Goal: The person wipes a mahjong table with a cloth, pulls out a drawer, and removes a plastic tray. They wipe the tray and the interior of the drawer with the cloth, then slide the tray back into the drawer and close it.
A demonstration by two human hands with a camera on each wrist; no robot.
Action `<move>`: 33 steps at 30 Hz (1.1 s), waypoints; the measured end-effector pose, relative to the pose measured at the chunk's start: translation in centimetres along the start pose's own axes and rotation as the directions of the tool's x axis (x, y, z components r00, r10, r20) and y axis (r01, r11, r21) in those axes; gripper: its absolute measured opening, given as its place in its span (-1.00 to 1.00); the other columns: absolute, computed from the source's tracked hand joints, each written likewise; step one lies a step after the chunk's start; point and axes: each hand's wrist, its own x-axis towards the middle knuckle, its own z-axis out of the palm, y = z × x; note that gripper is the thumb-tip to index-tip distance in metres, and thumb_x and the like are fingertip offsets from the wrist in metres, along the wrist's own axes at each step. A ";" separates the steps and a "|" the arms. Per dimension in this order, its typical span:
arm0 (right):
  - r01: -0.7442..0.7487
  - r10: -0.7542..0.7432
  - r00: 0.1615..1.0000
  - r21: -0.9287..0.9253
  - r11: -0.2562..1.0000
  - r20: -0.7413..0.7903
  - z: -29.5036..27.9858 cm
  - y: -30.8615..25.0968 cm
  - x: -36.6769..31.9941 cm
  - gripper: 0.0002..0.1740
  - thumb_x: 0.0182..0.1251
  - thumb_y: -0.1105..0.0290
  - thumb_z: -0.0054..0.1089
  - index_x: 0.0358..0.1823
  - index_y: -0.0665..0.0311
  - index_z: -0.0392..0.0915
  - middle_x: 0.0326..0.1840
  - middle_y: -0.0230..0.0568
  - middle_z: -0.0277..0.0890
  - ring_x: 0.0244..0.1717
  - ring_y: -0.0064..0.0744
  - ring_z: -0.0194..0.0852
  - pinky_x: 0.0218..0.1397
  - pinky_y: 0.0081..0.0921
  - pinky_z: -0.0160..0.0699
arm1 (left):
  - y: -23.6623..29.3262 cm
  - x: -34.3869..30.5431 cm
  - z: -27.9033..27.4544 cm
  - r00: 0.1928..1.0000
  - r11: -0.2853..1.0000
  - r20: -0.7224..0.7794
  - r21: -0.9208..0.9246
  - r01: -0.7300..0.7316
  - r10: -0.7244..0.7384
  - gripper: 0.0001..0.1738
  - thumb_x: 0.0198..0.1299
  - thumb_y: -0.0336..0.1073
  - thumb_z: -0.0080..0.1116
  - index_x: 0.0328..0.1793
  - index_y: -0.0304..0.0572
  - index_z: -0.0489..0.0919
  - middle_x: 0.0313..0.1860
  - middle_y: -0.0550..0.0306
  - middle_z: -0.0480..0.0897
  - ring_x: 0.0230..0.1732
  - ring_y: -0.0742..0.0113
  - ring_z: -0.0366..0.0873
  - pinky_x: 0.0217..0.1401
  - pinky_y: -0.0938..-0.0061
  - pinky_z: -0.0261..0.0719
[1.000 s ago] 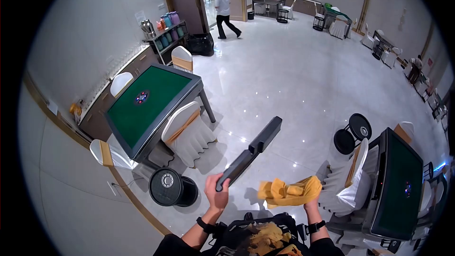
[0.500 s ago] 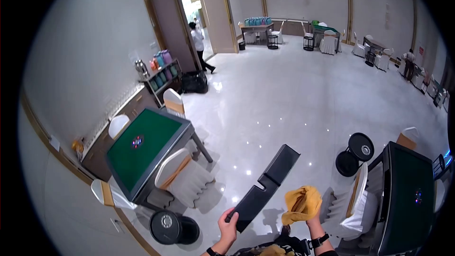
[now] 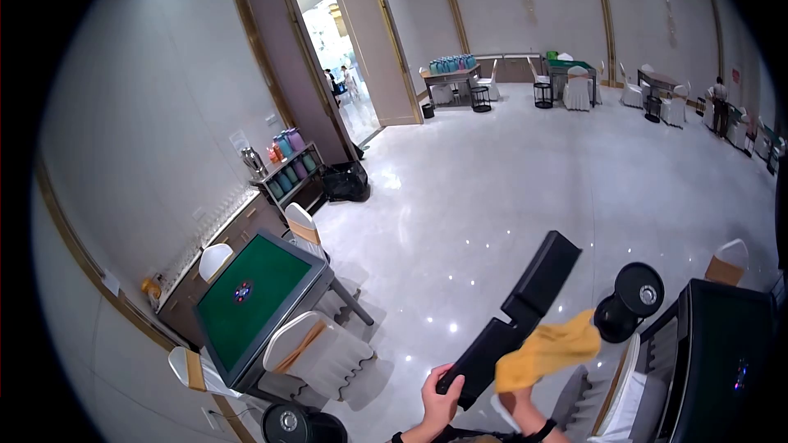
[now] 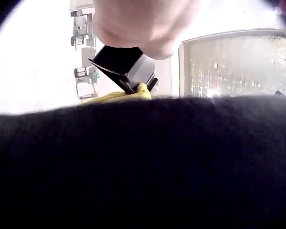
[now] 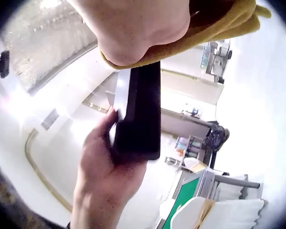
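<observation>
A long black panel (image 3: 538,279) with a notch midway along one edge slants up and away over the floor. My left hand (image 3: 439,402) grips its near end, thumb on the upper face; the right wrist view shows that hand (image 5: 105,176) wrapped round the end. My right hand (image 3: 519,407) holds a yellow cloth (image 3: 554,351), which overlaps the panel's right edge in the head view. Most of the right hand's fingers are hidden by the cloth (image 5: 214,31). In the left wrist view a dark sleeve covers the lower half, with the panel (image 4: 117,59) above it.
A green-topped mahjong table (image 3: 263,283) with white-covered chairs stands at left, another table (image 3: 722,361) at right. Round black stands (image 3: 628,299) sit on the floor near both. Farther back are a shelf of flasks (image 3: 287,168), a black bag (image 3: 345,182) and an open doorway (image 3: 336,57).
The panel has swung rightward and its broad face has turned into view. The right hand has brought the cloth over to the panel's edge. The walking person has gone through the doorway.
</observation>
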 end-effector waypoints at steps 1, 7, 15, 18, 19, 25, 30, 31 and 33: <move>0.112 -0.108 0.994 -0.221 0.969 0.031 2.5 -3.0 0.4 -0.75 0.36 0.40 0.11 0.04 0.18 0.42 -0.05 -0.28 0.47 -0.02 -0.28 0.44 -0.01 -0.34 0.48 | -1.1 1.5 0.4 1.000 0.993 -0.022 -0.119 0.011 -0.014 -0.66 0.22 -0.40 0.29 0.10 -0.34 0.54 -0.13 0.13 0.64 -0.13 0.47 0.55 0.00 0.58 0.52; -0.278 0.278 0.959 0.000 0.961 0.056 5.4 -2.4 6.2 -0.81 0.42 0.28 0.05 -0.03 0.16 0.49 -0.10 -0.31 0.55 -0.06 -0.27 0.54 -0.02 -0.28 0.56 | -3.1 8.9 0.9 0.987 0.931 0.026 -0.329 0.155 -0.156 -0.62 0.26 -0.45 0.24 0.18 -0.32 0.46 -0.15 0.14 0.63 -0.16 0.52 0.55 -0.10 0.63 0.53; -0.486 0.487 0.861 0.525 0.699 0.148 10.3 -0.1 20.1 -0.74 0.51 0.09 0.01 -0.01 0.04 0.51 -0.14 -0.41 0.58 -0.13 -0.44 0.61 -0.08 -0.39 0.65 | -10.8 20.6 -4.1 0.933 0.995 0.345 0.031 0.094 -0.099 -0.34 0.22 -0.26 0.32 0.39 -0.41 0.39 0.21 -0.06 0.57 0.24 0.28 0.48 0.34 0.41 0.38; -0.585 0.533 0.804 0.511 0.629 0.264 13.7 2.2 23.3 -0.78 0.48 0.10 0.06 -0.14 0.04 0.53 -0.30 -0.34 0.62 -0.31 -0.35 0.65 -0.30 -0.29 0.69 | -7.2 26.1 -5.8 0.940 0.988 0.336 0.152 0.013 -0.064 -0.30 0.21 -0.15 0.35 0.37 -0.45 0.40 0.28 -0.16 0.53 0.32 0.19 0.45 0.38 0.38 0.35; -0.688 0.565 0.717 0.544 0.480 0.408 14.7 2.6 24.0 -0.78 0.48 0.12 0.05 -0.20 0.07 0.54 -0.33 -0.29 0.63 -0.34 -0.32 0.66 -0.33 -0.26 0.69 | -6.5 28.0 -6.4 0.939 0.979 0.343 0.198 -0.056 -0.016 -0.32 0.20 -0.17 0.36 0.34 -0.47 0.43 0.24 -0.18 0.55 0.30 0.18 0.47 0.37 0.38 0.37; -0.756 0.665 0.637 0.488 0.437 0.390 24.5 4.9 26.2 -0.74 0.50 0.31 0.05 0.13 0.18 0.42 0.02 -0.37 0.49 0.00 -0.48 0.53 0.00 -0.50 0.62 | -3.4 35.8 -8.4 0.949 0.991 0.314 -0.122 0.045 -0.005 -0.55 0.26 -0.42 0.16 0.28 -0.40 0.47 0.10 0.04 0.61 0.11 0.36 0.54 0.22 0.47 0.45; -0.675 0.623 0.734 0.189 0.713 0.271 25.4 7.9 27.7 -0.80 0.49 0.38 0.04 0.06 0.22 0.49 0.01 -0.34 0.53 -0.01 -0.41 0.55 0.01 -0.48 0.59 | -5.0 38.7 -9.2 0.967 1.000 0.255 -0.008 -0.001 0.003 -0.60 0.24 -0.48 0.19 0.23 -0.30 0.55 0.01 0.13 0.64 -0.06 0.49 0.52 0.05 0.58 0.48; -0.594 0.568 0.791 0.066 0.802 0.225 25.0 9.0 28.1 -0.81 0.49 0.38 0.03 0.04 0.23 0.51 0.00 -0.33 0.55 -0.01 -0.39 0.55 0.01 -0.48 0.58 | -5.0 39.3 -9.0 0.971 1.000 0.237 -0.014 0.023 -0.019 -0.60 0.24 -0.48 0.18 0.23 -0.28 0.56 0.01 0.14 0.65 -0.07 0.49 0.52 0.04 0.58 0.47; -0.371 0.417 0.889 -0.235 0.898 0.188 24.1 10.5 28.9 -0.83 0.46 0.46 0.09 0.01 0.27 0.52 -0.03 -0.35 0.56 -0.05 -0.51 0.55 -0.03 -0.49 0.61 | -5.9 40.2 -9.1 0.974 1.000 0.227 0.026 0.012 -0.017 -0.59 0.24 -0.48 0.18 0.24 -0.28 0.55 0.01 0.13 0.65 -0.04 0.50 0.53 0.07 0.59 0.47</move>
